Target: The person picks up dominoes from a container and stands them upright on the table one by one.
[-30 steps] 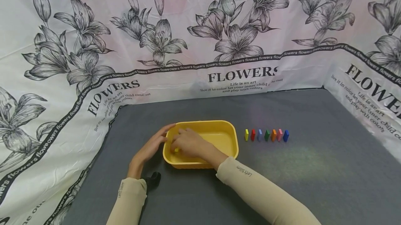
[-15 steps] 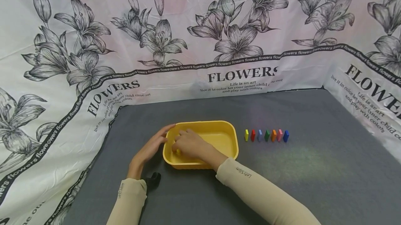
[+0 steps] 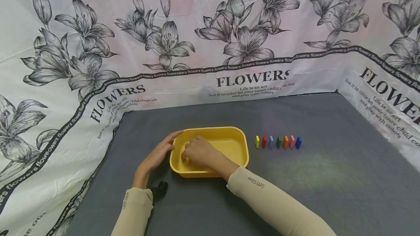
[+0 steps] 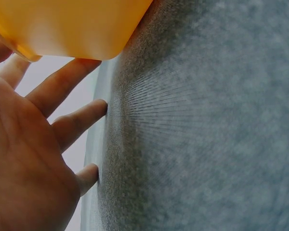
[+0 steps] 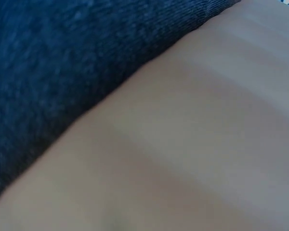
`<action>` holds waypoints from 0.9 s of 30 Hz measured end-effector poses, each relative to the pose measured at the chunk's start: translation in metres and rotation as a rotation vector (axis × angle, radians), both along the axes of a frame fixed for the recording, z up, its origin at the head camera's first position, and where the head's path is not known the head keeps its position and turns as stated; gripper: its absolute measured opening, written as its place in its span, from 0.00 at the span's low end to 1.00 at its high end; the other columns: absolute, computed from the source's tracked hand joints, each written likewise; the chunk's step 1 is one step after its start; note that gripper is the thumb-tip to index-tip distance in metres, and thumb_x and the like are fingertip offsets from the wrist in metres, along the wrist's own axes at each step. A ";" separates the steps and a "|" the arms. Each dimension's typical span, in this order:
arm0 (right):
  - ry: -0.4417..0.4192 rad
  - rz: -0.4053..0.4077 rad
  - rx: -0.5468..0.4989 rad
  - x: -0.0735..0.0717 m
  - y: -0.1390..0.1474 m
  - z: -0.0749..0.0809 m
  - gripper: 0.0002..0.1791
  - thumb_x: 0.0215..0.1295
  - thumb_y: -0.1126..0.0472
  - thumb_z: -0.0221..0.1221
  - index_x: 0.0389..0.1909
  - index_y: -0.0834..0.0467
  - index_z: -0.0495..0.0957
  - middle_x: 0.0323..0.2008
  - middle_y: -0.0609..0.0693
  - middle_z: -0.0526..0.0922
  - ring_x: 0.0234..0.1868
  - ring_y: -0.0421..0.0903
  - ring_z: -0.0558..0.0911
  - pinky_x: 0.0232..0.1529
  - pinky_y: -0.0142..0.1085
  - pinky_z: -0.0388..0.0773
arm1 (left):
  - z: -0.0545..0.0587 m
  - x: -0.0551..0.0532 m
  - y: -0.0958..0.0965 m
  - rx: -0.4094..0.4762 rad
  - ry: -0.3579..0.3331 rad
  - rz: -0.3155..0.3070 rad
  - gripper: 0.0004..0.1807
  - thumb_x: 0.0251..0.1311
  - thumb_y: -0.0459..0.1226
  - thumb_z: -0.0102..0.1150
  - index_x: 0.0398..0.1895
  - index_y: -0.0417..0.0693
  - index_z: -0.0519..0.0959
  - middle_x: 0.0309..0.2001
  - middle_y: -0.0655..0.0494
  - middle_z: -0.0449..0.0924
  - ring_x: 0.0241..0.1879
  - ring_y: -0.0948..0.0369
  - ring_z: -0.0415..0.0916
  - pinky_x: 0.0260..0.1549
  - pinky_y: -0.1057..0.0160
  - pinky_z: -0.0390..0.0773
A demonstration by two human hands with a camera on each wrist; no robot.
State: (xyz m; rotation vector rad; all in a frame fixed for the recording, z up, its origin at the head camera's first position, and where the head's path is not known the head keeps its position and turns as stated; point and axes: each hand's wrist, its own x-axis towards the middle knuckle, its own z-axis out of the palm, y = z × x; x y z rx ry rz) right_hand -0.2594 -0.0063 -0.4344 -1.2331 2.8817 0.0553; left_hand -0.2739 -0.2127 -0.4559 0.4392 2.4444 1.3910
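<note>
A yellow plastic tray point(image 3: 229, 131) sits on the dark table. At its left end is my left hand point(image 3: 157, 155), fingers spread and mostly straight, touching the rim. In the left wrist view, this hand point(image 4: 33, 154) rests against the outside of the tray point(image 4: 77, 29), two of its fingertips at the dark cloth. My right hand point(image 3: 200, 152) is inside the tray's left half, its fingers curled down and pinching a small bright yellow block point(image 3: 186, 161). Most of that block is hidden by the fingers. The right wrist view shows only blurred pale surface and dark fabric.
Right of the tray stands a row of several small upright blocks, from a yellow block point(image 3: 257, 141) to a dark blue block point(image 3: 298, 142). A black object point(image 3: 160, 189) shows by the left wrist. Flower-printed cloth point(image 3: 183, 90) walls the table's back and sides.
My right hand has shifted slightly right inside the tray, and less of the small yellow block shows. The left hand keeps its place on the rim.
</note>
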 end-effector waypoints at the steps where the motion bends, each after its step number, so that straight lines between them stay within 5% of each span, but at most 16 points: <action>1: -0.001 -0.003 -0.003 0.000 0.001 0.000 0.13 0.74 0.56 0.57 0.51 0.37 0.87 0.45 0.37 0.88 0.45 0.43 0.76 0.55 0.40 0.72 | 0.000 0.000 0.000 -0.001 -0.001 0.001 0.32 0.71 0.40 0.38 0.79 0.67 0.59 0.82 0.57 0.51 0.79 0.43 0.50 0.76 0.32 0.45; 11: -0.069 -0.001 -0.093 -0.001 0.013 0.002 0.08 0.66 0.54 0.64 0.44 0.41 0.87 0.35 0.37 0.86 0.40 0.42 0.78 0.52 0.42 0.71 | -0.001 0.001 -0.001 0.001 0.011 -0.007 0.33 0.70 0.40 0.38 0.79 0.64 0.58 0.81 0.55 0.53 0.78 0.42 0.53 0.76 0.32 0.47; 27: -0.110 0.005 -0.262 -0.005 0.040 0.013 0.16 0.65 0.55 0.64 0.53 0.46 0.86 0.38 0.42 0.89 0.32 0.39 0.79 0.43 0.35 0.76 | 0.001 0.001 0.000 -0.005 0.002 0.003 0.33 0.70 0.39 0.39 0.79 0.65 0.58 0.82 0.56 0.51 0.79 0.42 0.50 0.75 0.31 0.45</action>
